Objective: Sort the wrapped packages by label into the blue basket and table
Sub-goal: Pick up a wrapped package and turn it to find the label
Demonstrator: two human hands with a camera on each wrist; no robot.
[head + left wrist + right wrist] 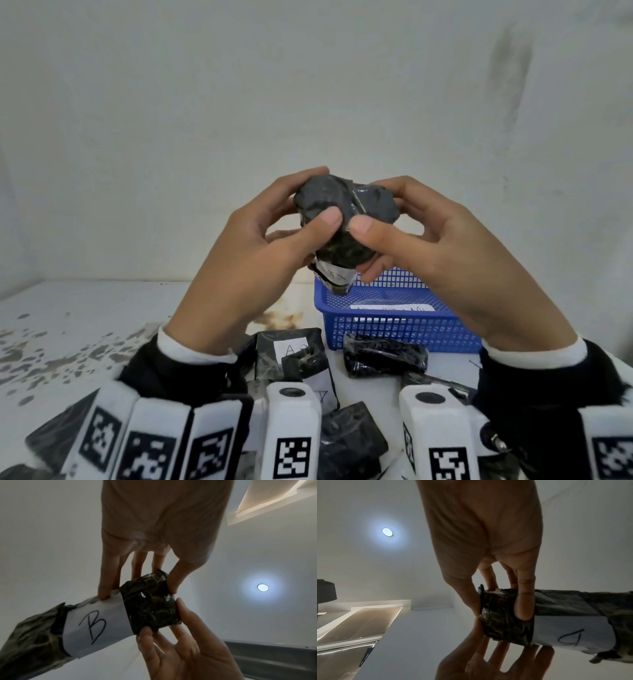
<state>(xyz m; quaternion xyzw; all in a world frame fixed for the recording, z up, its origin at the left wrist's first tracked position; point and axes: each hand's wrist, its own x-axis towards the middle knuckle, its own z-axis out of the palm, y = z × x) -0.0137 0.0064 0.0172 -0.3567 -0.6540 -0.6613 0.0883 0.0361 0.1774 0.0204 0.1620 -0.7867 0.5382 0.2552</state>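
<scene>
Both hands, left (253, 236) and right (428, 236), pinch the package (342, 222) upright, directly above the basket's (394, 325) near-left corner.

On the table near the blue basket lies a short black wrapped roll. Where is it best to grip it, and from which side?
Probably from above, across the middle of the roll, thumb on the near long side and fingers on the far one. It lies flat on the table with its length running left to right; the basket stands close behind, leaving less finger room there.
</scene>
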